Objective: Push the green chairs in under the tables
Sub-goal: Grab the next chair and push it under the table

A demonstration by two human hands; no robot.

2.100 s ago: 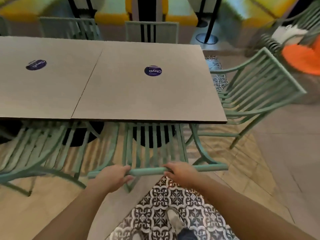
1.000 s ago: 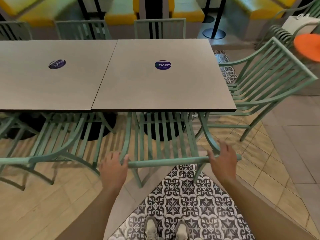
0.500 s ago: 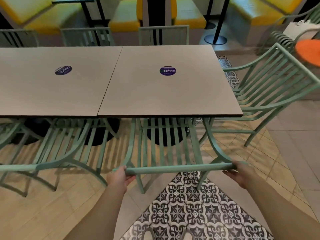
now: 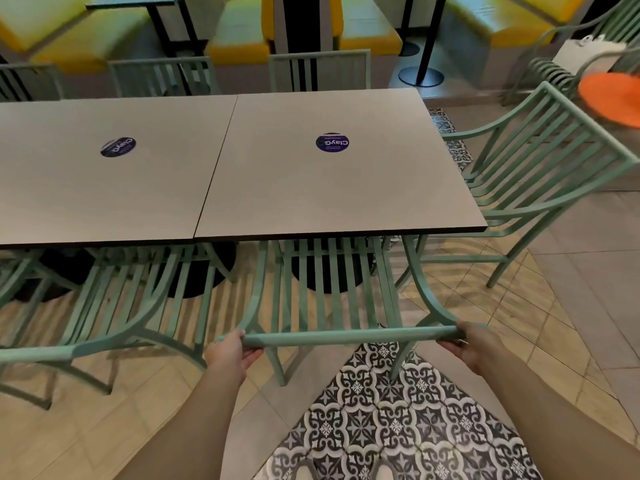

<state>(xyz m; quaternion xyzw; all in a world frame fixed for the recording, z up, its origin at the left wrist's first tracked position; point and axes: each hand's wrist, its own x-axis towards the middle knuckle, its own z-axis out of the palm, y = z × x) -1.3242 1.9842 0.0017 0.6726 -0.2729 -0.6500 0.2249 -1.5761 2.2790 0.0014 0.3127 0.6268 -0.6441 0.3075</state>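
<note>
A green slatted chair (image 4: 346, 337) stands right in front of me, its seat partly under the right grey table (image 4: 332, 188). My left hand (image 4: 230, 353) grips the left end of its top rail and my right hand (image 4: 472, 344) grips the right end. A second green chair (image 4: 114, 341) stands to the left, partly under the left grey table (image 4: 104, 188). At the right end of the tables a third green chair (image 4: 540, 174) is turned at an angle, with only a corner of its seat under the table edge.
Backs of more green chairs (image 4: 318, 72) line the far side of the tables. Yellow benches (image 4: 242, 36) and black table posts (image 4: 420, 74) lie beyond. An orange cushion (image 4: 613, 97) rests on a chair at far right. Patterned floor tiles (image 4: 391, 427) are underfoot.
My hands slid from the middle of the top rail out to its two ends. The chair's seat has gone slightly further under the table.
</note>
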